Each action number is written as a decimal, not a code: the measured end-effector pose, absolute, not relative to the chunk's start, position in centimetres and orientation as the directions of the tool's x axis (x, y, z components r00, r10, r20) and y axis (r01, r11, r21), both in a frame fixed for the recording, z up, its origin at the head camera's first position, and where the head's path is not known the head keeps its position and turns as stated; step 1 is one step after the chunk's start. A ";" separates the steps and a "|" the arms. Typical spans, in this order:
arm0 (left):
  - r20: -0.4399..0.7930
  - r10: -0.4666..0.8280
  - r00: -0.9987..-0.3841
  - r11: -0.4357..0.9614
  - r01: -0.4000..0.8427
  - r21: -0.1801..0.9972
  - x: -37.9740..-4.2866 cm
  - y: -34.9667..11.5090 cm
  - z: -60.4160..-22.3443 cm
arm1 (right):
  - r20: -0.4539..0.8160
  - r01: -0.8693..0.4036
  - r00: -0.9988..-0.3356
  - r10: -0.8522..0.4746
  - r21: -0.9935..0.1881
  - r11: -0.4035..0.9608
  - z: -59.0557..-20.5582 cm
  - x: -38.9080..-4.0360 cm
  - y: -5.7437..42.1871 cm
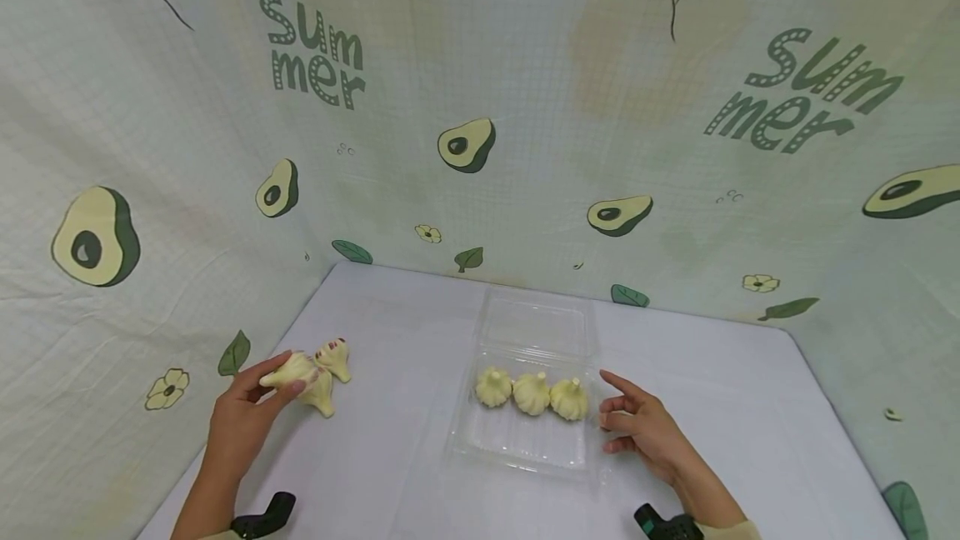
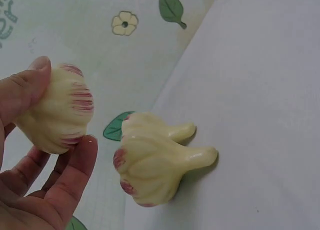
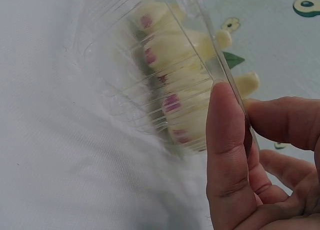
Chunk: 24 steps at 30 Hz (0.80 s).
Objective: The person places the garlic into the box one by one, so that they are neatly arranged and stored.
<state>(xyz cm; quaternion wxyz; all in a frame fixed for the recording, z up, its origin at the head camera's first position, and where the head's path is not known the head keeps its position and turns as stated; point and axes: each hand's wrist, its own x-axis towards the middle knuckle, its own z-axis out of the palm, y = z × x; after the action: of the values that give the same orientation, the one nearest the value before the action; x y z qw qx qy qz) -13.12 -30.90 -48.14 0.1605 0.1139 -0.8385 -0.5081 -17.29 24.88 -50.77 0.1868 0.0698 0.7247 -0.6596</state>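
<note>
Tabletop: six garlics, one box

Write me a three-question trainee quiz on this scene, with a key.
1. How many garlic bulbs are there in all, counting the one in the left hand?
2. True or false: the lid is closed over the box.
3. What does the right hand pinch? a) a garlic bulb; b) the edge of the box; c) nothing.

Key
1. Six: three in the box, one in the left hand, two on the table.
2. False: it lies folded back, open.
3. b: the right wrist view shows the edge between thumb and finger.
</note>
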 end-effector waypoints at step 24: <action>0.010 -0.072 -0.997 0.151 -0.001 0.989 -15.6 -26.3 -44.5 | -0.372 0.359 -0.923 -0.096 -0.924 0.132 -50.8 -17.3 24.6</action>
<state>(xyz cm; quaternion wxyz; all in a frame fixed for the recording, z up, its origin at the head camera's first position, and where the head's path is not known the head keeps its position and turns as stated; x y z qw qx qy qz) -15.60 -26.30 -44.48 0.0273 0.0240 -0.7580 -0.6512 -17.28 24.58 -50.76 0.1741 0.0896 0.7318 -0.6528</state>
